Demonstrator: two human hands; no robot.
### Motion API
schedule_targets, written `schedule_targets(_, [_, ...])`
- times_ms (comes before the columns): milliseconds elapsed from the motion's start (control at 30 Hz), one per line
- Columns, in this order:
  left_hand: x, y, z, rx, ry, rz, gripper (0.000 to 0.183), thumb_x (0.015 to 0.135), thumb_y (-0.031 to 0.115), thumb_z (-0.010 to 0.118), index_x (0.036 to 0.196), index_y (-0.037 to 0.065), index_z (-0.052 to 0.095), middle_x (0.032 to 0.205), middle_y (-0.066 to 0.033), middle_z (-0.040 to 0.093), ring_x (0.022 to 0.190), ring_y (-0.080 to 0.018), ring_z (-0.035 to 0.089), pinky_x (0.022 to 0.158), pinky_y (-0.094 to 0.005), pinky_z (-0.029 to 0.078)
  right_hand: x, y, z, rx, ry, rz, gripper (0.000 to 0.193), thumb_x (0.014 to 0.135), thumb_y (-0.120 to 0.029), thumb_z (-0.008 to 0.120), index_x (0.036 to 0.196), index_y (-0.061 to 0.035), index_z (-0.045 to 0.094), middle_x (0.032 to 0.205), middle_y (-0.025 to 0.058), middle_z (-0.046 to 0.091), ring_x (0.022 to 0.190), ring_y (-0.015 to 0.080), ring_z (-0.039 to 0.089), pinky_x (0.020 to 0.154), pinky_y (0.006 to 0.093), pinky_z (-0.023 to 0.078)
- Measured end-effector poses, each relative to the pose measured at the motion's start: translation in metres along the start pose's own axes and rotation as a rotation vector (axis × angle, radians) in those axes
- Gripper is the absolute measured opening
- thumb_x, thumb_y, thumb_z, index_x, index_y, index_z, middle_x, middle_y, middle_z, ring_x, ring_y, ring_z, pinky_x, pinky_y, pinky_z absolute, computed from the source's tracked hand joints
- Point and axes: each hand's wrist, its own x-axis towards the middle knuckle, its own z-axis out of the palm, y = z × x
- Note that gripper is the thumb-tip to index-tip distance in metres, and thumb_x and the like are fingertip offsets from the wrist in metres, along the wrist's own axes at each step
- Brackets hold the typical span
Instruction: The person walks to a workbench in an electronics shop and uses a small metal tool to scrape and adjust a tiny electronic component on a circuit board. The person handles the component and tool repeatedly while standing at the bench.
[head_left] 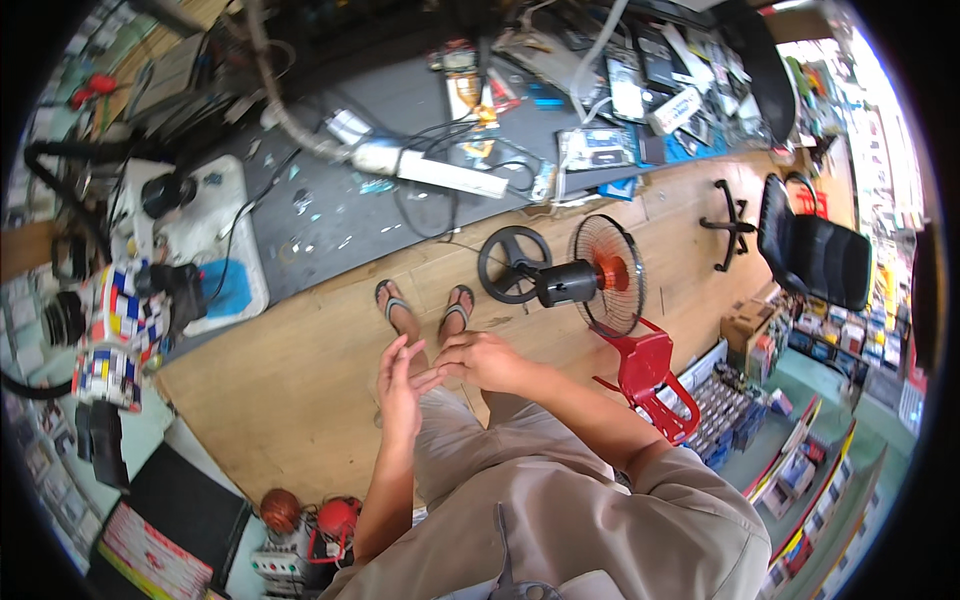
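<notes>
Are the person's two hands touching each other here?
Touching. The head view shows the right hand with its fingertips meeting the fingers of the open left hand above the knees.

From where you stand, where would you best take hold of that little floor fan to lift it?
Probably by the dark motor housing behind the cage of the fan, coming from above. It is stubby and solid, while the wire cage looks flimsy and the round base lies flat on the floor.

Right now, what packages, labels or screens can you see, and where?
Cardboard box: brown, on the floor by the right shelves.
Boxed stock: rows of small packs, lower right shelf.
Tablet: flat rectangle, grey screen, on the bench.
Magazine: red and white cover, lower left.
</notes>
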Motion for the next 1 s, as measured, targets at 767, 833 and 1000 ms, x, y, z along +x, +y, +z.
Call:
schedule_targets(767, [0.015, -0.012, 0.049, 0.673, -0.304, 0.283, 0.044, 0.112, 0.019, 0.063, 0.152, 0.004, 0.053, 0.145, -0.0142, 0.066, 0.104, -0.021, 0.078, 0.084, -0.0332, 0.065, -0.035, 0.037, -0.02, 0.097, -0.099, 0.149, 0.033, 0.097, -0.022, 0.076, 0.117, 0.0028, 0.068, 0.107, 0.0231, 0.074, 0.1, 0.0405, 0.073, 0.088, 0.0508, 0.056])
schedule_targets(833, [0.012, -0.007, 0.05, 0.723, -0.316, 0.301, 0.044, 0.111, 0.018, 0.065, 0.151, 0.003, 0.054, 0.144, -0.0143, 0.067, 0.105, -0.0194, 0.078, 0.085, -0.031, 0.065, -0.032, 0.028, -0.025, 0.151, -0.144, 0.215, 0.044, 0.1, -0.023, 0.075, 0.134, 0.0029, 0.063, 0.109, 0.0237, 0.074, 0.101, 0.0403, 0.073, 0.089, 0.0496, 0.057])
schedule_targets(1000, [0.003, -0.001, 0.041, 0.729, -0.295, 0.292, 0.045, 0.111, 0.02, 0.066, 0.151, 0.003, 0.054, 0.144, -0.0145, 0.067, 0.103, -0.0175, 0.079, 0.084, -0.028, 0.062, -0.023, 0.015, -0.031, 0.161, -0.288, 0.247, 0.057, 0.101, -0.019, 0.073, 0.149, 0.0033, 0.052, 0.123, 0.0253, 0.07, 0.108, 0.0407, 0.072, 0.097, 0.0477, 0.056])
